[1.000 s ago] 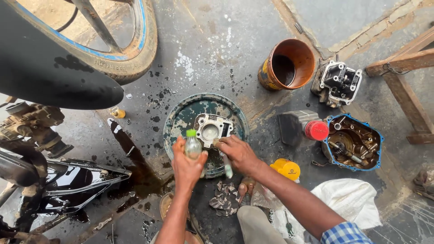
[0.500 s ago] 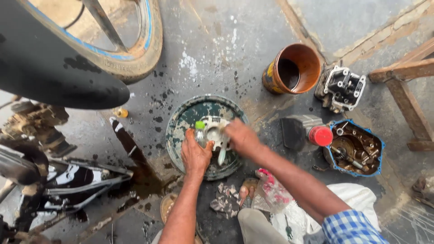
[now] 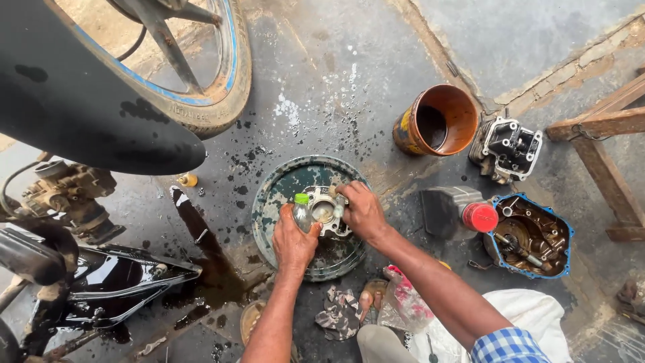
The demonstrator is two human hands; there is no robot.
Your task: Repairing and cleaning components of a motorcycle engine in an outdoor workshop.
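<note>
I'm gripping a small bottle [image 3: 303, 210] in my left hand [image 3: 293, 238]; my right hand [image 3: 363, 212] is closing on the cylinder block [image 3: 327, 212] in the basin [image 3: 275, 195], cleaning unfinished.

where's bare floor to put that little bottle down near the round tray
Bare patches: the concrete above the round tray, between the tyre and the orange can. Crowded: right, by the red-capped container and blue-rimmed cover; oil pool left.
</note>
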